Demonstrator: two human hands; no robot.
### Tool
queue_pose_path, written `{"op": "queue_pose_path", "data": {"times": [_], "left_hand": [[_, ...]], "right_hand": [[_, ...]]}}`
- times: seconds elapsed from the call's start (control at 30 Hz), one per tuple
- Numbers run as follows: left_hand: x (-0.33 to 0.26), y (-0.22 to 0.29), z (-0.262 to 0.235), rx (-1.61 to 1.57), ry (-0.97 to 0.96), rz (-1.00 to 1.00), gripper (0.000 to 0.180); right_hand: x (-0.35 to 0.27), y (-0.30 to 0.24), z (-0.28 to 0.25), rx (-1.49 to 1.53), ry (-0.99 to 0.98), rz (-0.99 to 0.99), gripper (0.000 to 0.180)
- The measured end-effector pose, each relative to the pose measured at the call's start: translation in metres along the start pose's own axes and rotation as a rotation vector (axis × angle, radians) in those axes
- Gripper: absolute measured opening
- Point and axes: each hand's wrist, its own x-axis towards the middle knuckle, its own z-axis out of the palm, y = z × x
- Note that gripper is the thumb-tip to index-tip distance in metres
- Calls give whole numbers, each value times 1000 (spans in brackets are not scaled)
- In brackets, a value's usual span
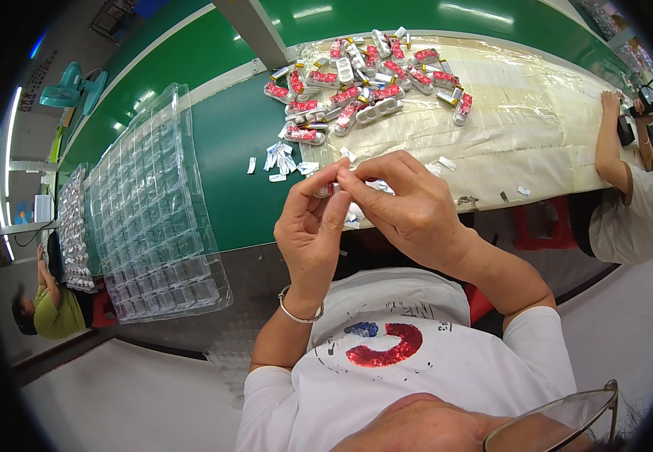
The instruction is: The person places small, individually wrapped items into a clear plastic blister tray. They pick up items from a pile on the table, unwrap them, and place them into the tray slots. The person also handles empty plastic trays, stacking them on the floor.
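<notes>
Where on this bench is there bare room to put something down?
The pale mat is bare to the right of the pile of small parts, up to a co-worker's arm. A bare green strip lies between the clear trays and the paper scraps. It is crowded around the pile and by both hands.

Single head-worn fisheye view, looking steeply down and forward from close above the left hand (310,237) and right hand (405,207); the green table (228,151) stretches far, its edges bending toward the rim.
</notes>
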Motion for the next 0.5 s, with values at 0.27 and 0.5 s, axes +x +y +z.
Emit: {"op": "queue_pose_path", "data": {"times": [0.27, 0.5], "left_hand": [[-2, 0, -2, -101, -19, 189, 23], [-5, -1, 6, -45, 17, 233, 23]], "right_hand": [[-5, 7, -4, 442, 93, 166, 37], [-9, 6, -5, 565, 116, 242, 29]]}}
